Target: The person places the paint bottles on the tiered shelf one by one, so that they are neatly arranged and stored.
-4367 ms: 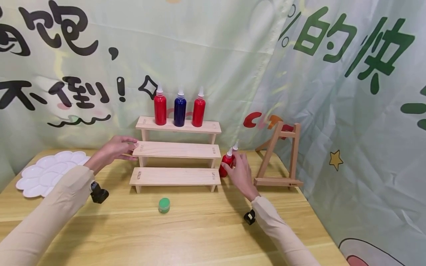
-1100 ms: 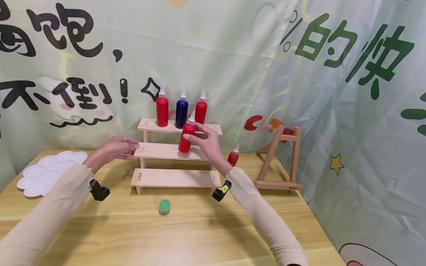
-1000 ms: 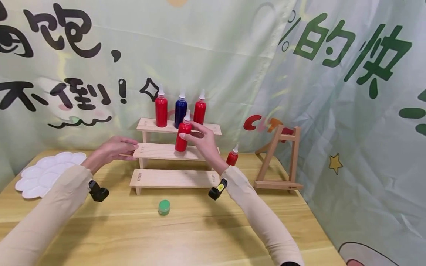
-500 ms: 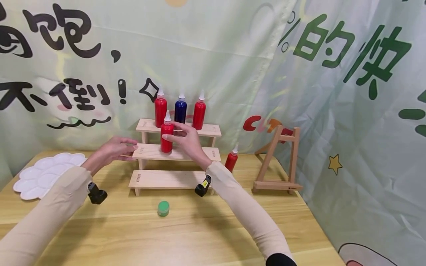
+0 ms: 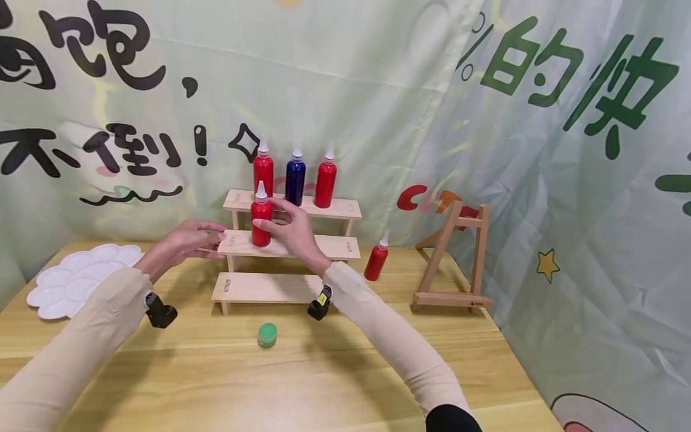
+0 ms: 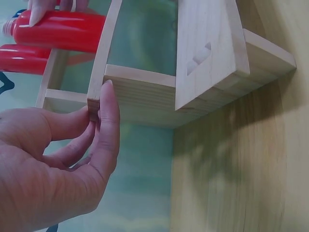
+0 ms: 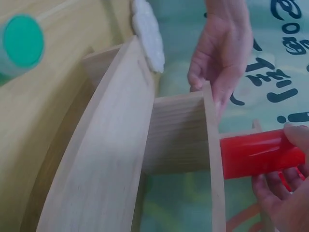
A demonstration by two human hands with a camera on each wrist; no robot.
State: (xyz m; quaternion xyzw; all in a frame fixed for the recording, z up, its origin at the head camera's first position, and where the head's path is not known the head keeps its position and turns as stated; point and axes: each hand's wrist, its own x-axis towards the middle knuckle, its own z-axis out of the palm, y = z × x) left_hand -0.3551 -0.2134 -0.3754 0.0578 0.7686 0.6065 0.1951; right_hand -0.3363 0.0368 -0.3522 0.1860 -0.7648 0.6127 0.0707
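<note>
My right hand (image 5: 296, 231) grips a red squeeze bottle (image 5: 261, 237) with a white nozzle, thumb in front. The bottle stands upright on the middle tier near the left end of the three-tier wooden shelf (image 5: 324, 245). With thumb and fingers, my left hand (image 5: 189, 243) pinches the left end of that tier; the left wrist view shows the fingertips around the board's edge. On the top tier stand a red bottle (image 5: 263, 171), a dark blue bottle (image 5: 294, 180) and another red bottle (image 5: 326, 185). The right wrist view shows the gripped bottle's base against the board.
Right of the shelf, one more red bottle (image 5: 376, 263) stands on the table (image 5: 324, 384), beside a small wooden easel (image 5: 450, 258). A green-lidded jar (image 5: 267, 335) sits in front of the shelf. At the left lies a white flower-shaped palette (image 5: 75, 279). Printed cloth hangs behind.
My right hand took one of two red bottles from right of the shelf, brought it to the middle tier and shifted it left along it. My left hand has stayed at the tier's end.
</note>
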